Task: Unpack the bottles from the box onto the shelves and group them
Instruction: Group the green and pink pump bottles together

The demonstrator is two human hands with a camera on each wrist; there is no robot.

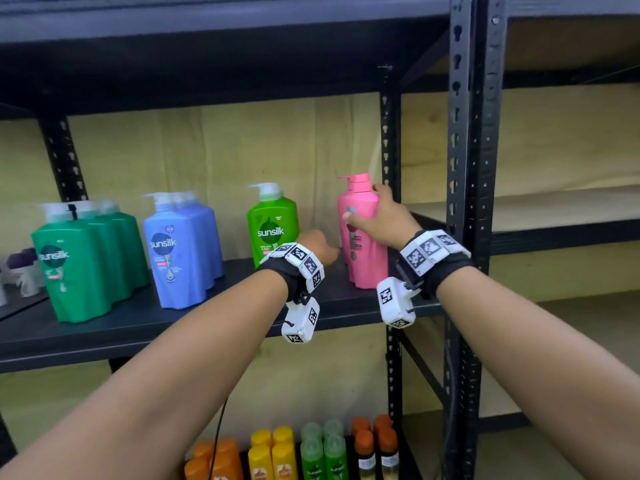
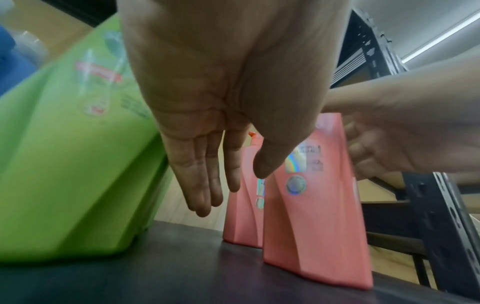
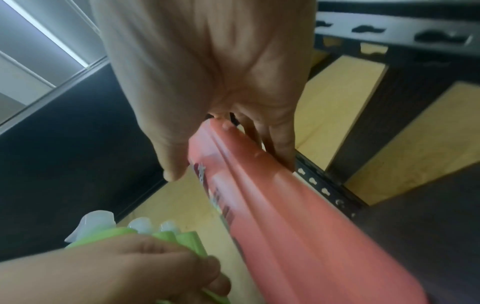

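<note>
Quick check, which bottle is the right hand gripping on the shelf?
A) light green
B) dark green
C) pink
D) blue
C: the right hand wraps the upper part of the pink bottle, thumb on its front and fingers behind, while the left hand is open and holds nothing.

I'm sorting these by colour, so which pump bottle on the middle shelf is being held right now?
The front pink bottle, far right; the right hand grips its shoulder. The green and blue bottles stand untouched to its left.
</note>
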